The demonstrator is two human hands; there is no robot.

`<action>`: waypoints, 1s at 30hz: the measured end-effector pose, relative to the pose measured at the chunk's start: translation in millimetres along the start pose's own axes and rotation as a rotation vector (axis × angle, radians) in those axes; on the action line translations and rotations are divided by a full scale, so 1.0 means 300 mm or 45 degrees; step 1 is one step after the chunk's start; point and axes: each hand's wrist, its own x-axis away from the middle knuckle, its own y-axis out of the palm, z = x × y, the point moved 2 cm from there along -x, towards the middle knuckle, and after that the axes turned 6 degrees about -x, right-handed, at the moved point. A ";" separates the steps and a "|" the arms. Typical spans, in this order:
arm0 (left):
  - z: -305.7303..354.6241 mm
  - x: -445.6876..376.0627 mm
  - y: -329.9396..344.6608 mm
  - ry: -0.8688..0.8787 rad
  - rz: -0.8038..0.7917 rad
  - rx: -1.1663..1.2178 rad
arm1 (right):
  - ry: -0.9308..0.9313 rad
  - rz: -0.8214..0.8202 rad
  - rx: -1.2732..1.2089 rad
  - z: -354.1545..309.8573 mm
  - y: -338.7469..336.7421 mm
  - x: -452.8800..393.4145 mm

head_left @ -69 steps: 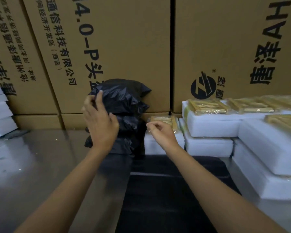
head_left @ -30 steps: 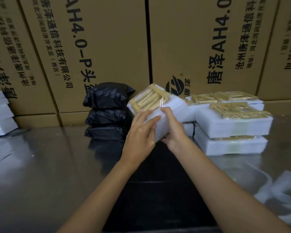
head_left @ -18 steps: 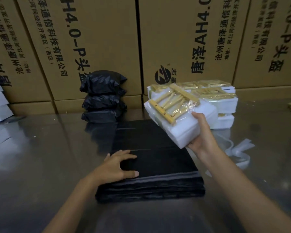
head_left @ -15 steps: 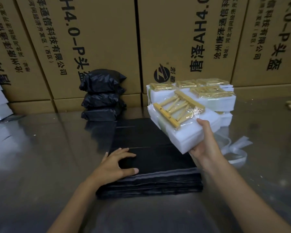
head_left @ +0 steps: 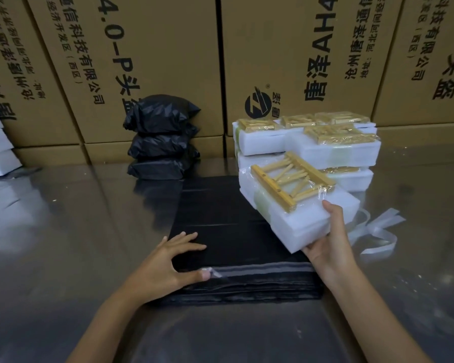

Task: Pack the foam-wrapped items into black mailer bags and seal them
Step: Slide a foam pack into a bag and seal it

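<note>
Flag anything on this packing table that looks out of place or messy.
Only loose clear plastic strips stand out, lying crumpled on the table right of the flat mailer bags. The sealed black bags and foam-wrapped items are stacked neatly.

Printed cardboard cartons (head_left: 294, 56) behind a shiny metal table (head_left: 63, 231), clear plastic strips (head_left: 378, 229) at right.

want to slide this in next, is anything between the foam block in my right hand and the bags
Nothing visible lies between them. The foam-wrapped item in the right hand hangs just above the stack of flat mailer bags. But the top bag is closed; the left hand rests on its near edge.
</note>
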 end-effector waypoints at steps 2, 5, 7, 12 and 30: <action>0.017 -0.008 0.006 0.006 0.076 0.017 | 0.005 0.008 -0.023 -0.006 0.000 0.002; 0.025 -0.018 0.010 0.013 0.131 -0.002 | 0.005 0.023 -0.071 -0.015 -0.005 0.009; 0.029 -0.026 0.010 -0.026 0.120 0.035 | -0.012 0.030 -0.082 -0.025 -0.011 0.018; 0.050 -0.050 -0.014 -0.196 0.002 0.278 | -0.045 0.006 -0.130 -0.045 -0.024 0.046; 0.119 -0.057 -0.015 0.245 0.234 -0.427 | -0.043 -0.016 -0.199 -0.067 -0.045 0.075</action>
